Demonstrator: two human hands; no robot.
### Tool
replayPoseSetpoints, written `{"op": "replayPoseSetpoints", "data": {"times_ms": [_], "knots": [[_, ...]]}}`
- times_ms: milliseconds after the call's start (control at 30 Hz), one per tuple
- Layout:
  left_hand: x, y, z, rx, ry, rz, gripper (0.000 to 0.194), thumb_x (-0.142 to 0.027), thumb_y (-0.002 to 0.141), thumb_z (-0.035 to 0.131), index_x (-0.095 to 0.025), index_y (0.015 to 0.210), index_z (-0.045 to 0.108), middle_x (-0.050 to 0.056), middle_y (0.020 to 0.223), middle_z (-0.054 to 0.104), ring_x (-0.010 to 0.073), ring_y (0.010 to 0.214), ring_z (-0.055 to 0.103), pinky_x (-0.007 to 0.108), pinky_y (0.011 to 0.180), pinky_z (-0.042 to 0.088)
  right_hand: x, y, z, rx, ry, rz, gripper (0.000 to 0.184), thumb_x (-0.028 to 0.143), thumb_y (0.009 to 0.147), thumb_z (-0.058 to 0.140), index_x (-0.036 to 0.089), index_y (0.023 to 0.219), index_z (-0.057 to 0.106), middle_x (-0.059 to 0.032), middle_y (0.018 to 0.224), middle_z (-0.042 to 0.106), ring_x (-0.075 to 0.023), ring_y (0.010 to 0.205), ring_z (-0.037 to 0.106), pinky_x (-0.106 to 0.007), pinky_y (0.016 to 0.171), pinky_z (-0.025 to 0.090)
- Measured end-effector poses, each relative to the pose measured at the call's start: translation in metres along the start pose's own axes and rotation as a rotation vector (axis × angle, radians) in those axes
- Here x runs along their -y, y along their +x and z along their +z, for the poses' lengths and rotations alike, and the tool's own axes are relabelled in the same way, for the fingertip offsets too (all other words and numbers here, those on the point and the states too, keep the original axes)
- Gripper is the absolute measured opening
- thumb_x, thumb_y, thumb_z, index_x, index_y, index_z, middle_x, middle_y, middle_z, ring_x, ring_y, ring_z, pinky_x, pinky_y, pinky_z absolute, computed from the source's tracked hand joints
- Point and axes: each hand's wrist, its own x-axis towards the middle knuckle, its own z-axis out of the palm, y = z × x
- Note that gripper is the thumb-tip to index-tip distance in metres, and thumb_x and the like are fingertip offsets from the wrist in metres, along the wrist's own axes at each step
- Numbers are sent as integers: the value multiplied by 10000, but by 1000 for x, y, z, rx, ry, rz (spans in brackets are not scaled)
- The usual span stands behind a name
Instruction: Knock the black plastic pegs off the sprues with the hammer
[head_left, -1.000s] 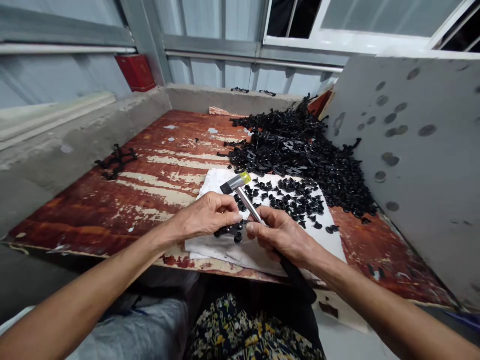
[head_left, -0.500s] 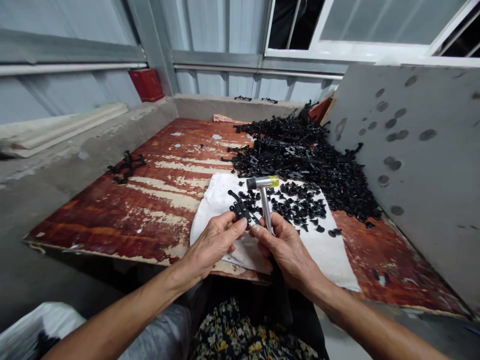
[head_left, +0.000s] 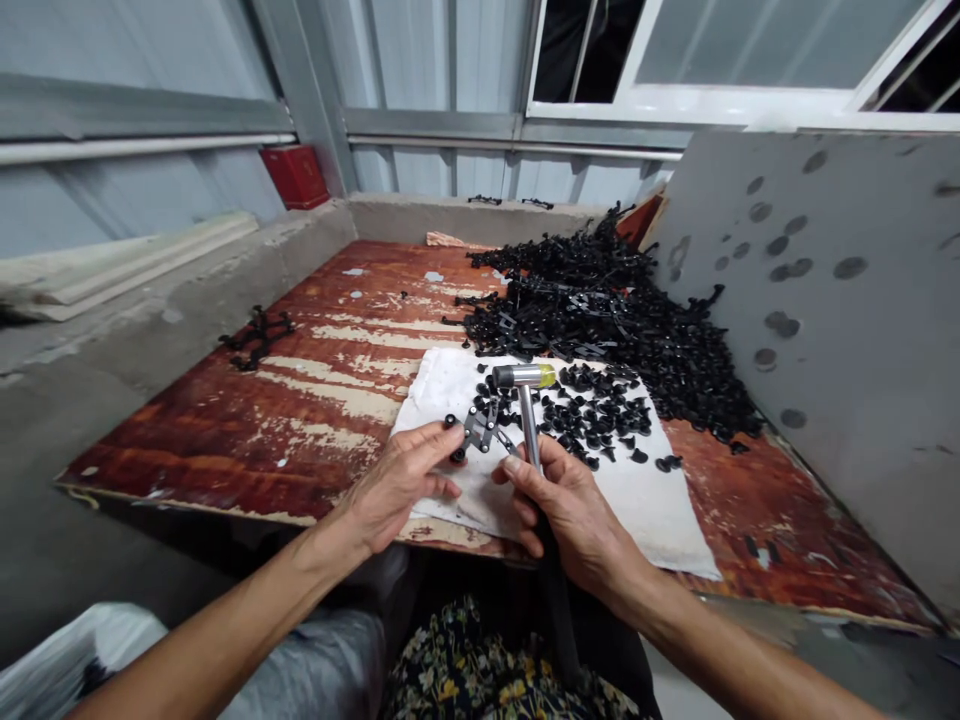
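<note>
My left hand (head_left: 409, 475) pinches one end of a small black jointed bracket (head_left: 480, 428) with round knobs. The bracket's other end reaches to the thumb of my right hand (head_left: 559, 490). That right hand is wrapped around the handle of a double-faced mallet (head_left: 529, 415), which stands upright with its head at the top. One mallet face is black, the other yellow, and the middle is bright metal. Both hands are over a white cloth (head_left: 480, 500). Many loose black knob-like parts (head_left: 600, 410) lie on this cloth beyond the mallet.
A large heap of black jointed pieces (head_left: 600, 300) covers the back right of the worn red table (head_left: 322, 390). A few more brackets (head_left: 256, 338) lie at its left edge. A grey spotted board (head_left: 817, 330) walls the right side. A red box (head_left: 295, 177) sits in the back corner.
My left hand has moved slightly left and down, away from the right. The bracket has turned and spread out between the hands. The mallet stays in my right hand, its head slightly lower.
</note>
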Motion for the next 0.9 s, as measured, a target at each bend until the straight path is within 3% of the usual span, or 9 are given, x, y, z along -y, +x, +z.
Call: {"op": "replayPoseSetpoints", "data": {"times_ms": [100, 200, 300, 400, 500, 600, 700, 800, 900], "knots": [[4, -8, 7, -71, -184, -12, 405, -391, 604, 842, -180, 868, 619, 41, 911, 635, 187, 829, 619, 281, 621, 526, -4, 1, 1, -11, 25, -27, 379, 430, 697, 786, 204, 781, 493, 94, 564, 533, -28, 348, 370, -131, 282, 331], [14, -17, 16, -1, -229, -68, 369, -368, 667, 806, -176, 900, 594, 78, 979, 652, 215, 888, 645, 297, 669, 539, -6, 3, 2, -16, 33, -39, 397, 460, 715, 773, 218, 795, 467, 122, 473, 461, -37, 323, 356, -129, 286, 326], [21, -19, 25, 83, -185, -50, 348, -391, 737, 753, -179, 960, 590, 62, 914, 660, 180, 725, 649, 302, 609, 546, -8, 2, 7, -16, 34, -43, 412, 496, 721, 760, 217, 806, 469, 123, 461, 450, -35, 329, 346, -128, 293, 332], [22, -11, 31, 34, -230, -26, 305, -405, 763, 721, -185, 938, 602, 32, 822, 656, 142, 592, 603, 268, 506, 520, -13, -1, 12, 9, 13, -38, 379, 492, 744, 736, 210, 826, 497, 115, 473, 455, -40, 348, 351, -129, 301, 338], [17, -4, 27, -21, -281, 8, 266, -376, 741, 747, -143, 809, 638, 47, 792, 653, 131, 641, 593, 252, 576, 531, -18, -4, 12, 26, -22, -16, 370, 488, 740, 735, 211, 827, 506, 103, 501, 473, -46, 358, 357, -135, 296, 328], [11, -2, 14, 22, -172, -17, 334, -395, 656, 826, -118, 768, 678, 61, 783, 665, 137, 680, 606, 250, 626, 521, -15, -5, 5, 23, -73, -6, 380, 530, 754, 710, 208, 843, 530, 98, 506, 462, -50, 363, 352, -139, 294, 319], [5, -3, 1, 139, 33, -116, 410, -453, 587, 861, -124, 773, 701, 39, 738, 658, 112, 602, 583, 234, 577, 482, 0, -1, -5, -23, -182, -55, 389, 564, 781, 673, 203, 828, 536, 100, 488, 449, -41, 342, 340, -136, 299, 301], [0, -3, -7, 272, 214, -174, 400, -483, 616, 835, -129, 727, 686, 15, 685, 632, 81, 547, 531, 209, 539, 427, 19, 5, -9, -75, -294, -124, 361, 539, 792, 671, 218, 912, 558, 103, 489, 472, -49, 336, 368, -139, 306, 305], [-4, 1, -11, 338, 328, -128, 347, -449, 672, 803, -126, 685, 679, 8, 630, 610, 82, 544, 509, 206, 530, 405, 28, 7, -7, -18, -333, -100, 288, 448, 766, 703, 213, 862, 567, 102, 487, 475, -53, 342, 384, -143, 302, 310]]}}
